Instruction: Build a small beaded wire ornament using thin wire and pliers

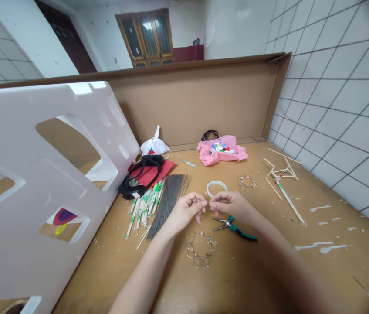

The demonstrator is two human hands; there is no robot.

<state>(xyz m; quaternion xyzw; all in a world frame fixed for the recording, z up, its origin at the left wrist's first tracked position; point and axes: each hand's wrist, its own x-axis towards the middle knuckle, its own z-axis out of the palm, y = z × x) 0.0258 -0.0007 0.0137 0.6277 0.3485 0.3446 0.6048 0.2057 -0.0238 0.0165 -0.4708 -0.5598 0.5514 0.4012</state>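
Brown table [243,279] under everything; white plastic panel [11,161] stands along its left side; bundle of dark wires [168,200] lies left of the hands; left hand [186,208] and right hand [231,205] nearly meet mid-table, thumb and fingertips pinched narrow on both; can't tell what's between them, too small; pliers [236,230] lie by the right hand, tips apart; bent-wire shape [200,254] sits on the table just nearer than the hands; white ring [216,182] just beyond them.
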